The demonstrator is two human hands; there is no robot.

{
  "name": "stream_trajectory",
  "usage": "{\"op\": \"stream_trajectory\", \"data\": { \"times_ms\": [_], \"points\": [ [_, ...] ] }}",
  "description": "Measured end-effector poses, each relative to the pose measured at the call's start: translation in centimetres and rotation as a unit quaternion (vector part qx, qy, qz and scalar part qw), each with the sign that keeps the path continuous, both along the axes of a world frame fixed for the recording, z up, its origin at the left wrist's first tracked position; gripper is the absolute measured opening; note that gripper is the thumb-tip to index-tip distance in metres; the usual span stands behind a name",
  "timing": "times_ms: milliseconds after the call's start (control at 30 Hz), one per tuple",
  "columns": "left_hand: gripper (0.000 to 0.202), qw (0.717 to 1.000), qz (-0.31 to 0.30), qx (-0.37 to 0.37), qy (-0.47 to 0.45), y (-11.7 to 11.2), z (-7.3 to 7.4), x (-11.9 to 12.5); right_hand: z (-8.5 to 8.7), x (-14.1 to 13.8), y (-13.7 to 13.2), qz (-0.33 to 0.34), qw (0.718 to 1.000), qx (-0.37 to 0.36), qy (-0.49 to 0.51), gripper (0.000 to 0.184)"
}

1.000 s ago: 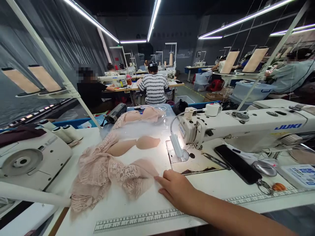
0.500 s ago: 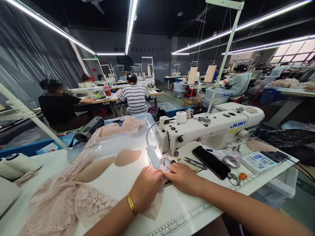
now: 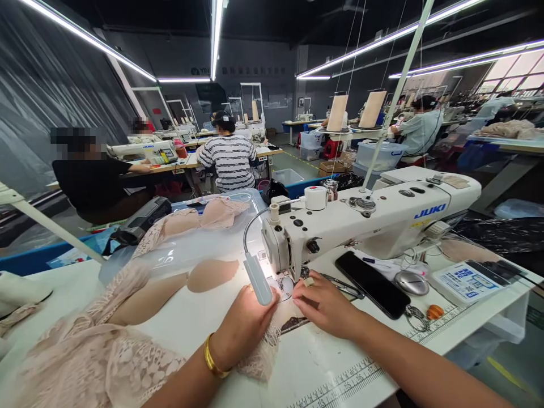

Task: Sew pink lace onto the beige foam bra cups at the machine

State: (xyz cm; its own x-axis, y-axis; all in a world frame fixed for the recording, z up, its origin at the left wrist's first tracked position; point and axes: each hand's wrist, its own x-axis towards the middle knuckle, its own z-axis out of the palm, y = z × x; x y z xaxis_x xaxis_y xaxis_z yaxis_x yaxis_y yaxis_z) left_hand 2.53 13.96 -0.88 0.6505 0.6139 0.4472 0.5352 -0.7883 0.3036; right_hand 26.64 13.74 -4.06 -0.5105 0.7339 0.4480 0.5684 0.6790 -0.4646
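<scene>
My left hand (image 3: 242, 320), with a gold bracelet at the wrist, is closed on a piece of beige lace fabric (image 3: 259, 357) that hangs down over the table edge side of the hand. It sits just left of the needle area of a white sewing machine (image 3: 365, 215), partly behind a small lamp (image 3: 258, 279). My right hand (image 3: 329, 306) rests by the needle plate, its fingers bent and drawn together; what they hold, if anything, is hidden. A beige band shows on one finger. A gap separates the two hands. Beige bra cups (image 3: 212, 274) with lace lie to the left.
Right of the machine's needle lie tweezers (image 3: 340, 283), a black phone (image 3: 374, 286), keys (image 3: 419, 318) and a white-blue box (image 3: 467, 281). More lace (image 3: 97, 357) covers the table's left side. A clear plastic sheet (image 3: 178, 249) lies behind. Co-workers sit at machines farther back.
My hands have moved apart, and the right one has lifted its fingers away from the left. The camera view has shifted slightly. My left hand keeps hold of the lace.
</scene>
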Motion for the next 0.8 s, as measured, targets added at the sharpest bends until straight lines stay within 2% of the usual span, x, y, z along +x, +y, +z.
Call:
{"op": "stream_trajectory", "data": {
  "times_ms": [167,433,600,800],
  "points": [
    [0.021,1.0,0.003,0.012,-0.024,0.4,-0.3,0.3,0.7,0.2,-0.4,0.016,0.999,-0.028,0.041,0.02],
    [0.024,0.999,0.005,0.016,-0.038,0.8,-0.9,0.4,0.6,-0.2,-0.5,0.064,0.998,-0.013,0.024,0.021],
    [0.026,0.999,0.005,0.025,-0.039,0.9,-1.5,0.2,0.5,-0.3,-0.6,0.071,0.997,-0.024,0.014,0.021],
    [0.028,0.999,0.005,0.031,-0.019,1.0,-1.2,0.1,0.7,-0.5,-0.6,0.072,0.997,-0.028,0.02,0.021]
  ]
}}
